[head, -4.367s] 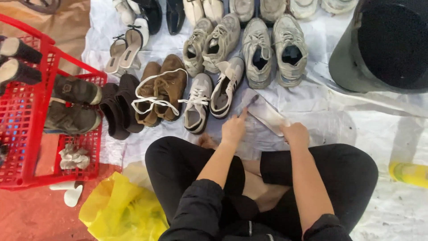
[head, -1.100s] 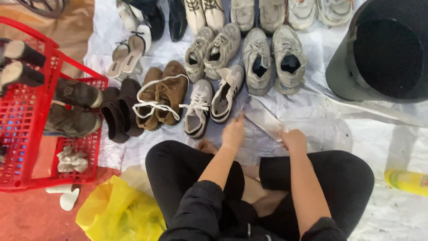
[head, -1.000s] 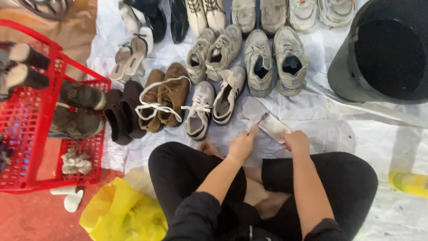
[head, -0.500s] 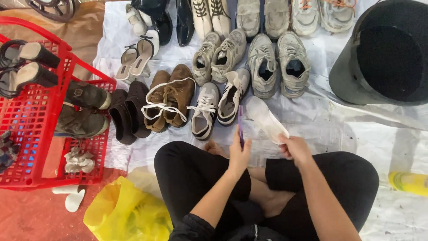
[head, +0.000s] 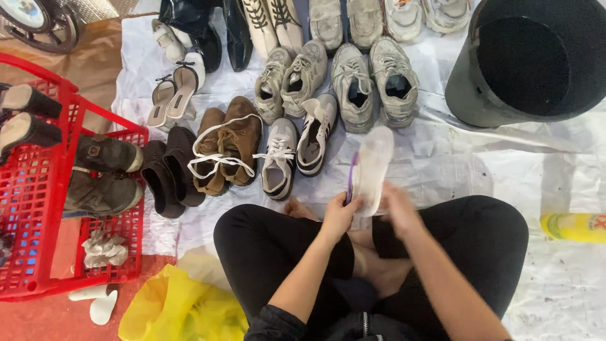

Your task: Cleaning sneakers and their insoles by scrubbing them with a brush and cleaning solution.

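Both forearms are extended forward over crossed legs in black trousers. The left hand (head: 339,215) is closed on the lower edge of a pale insole (head: 371,169), thumb and fingers pinching it. The right hand (head: 399,208) is blurred; it is set against the insole's lower right side, but whether its grip is pressed shut cannot be told. The insole is held upright, toe end up, above the white plastic sheet (head: 454,158) spread on the floor, just in front of the knees.

Just beyond the insole, one pair of white and black sneakers (head: 297,148) is laid, with a brown laced pair (head: 227,148) and a dark brown pair (head: 169,170) to the left. Two grey sneaker pairs (head: 341,79) are lined up behind. A red basket (head: 38,246) with dark shoes inside is seen at far left. A black bin (head: 530,60) is lying on its side at upper right. One yellow bottle (head: 573,227) is seen at right, one yellow bag (head: 180,309) by the left knee.
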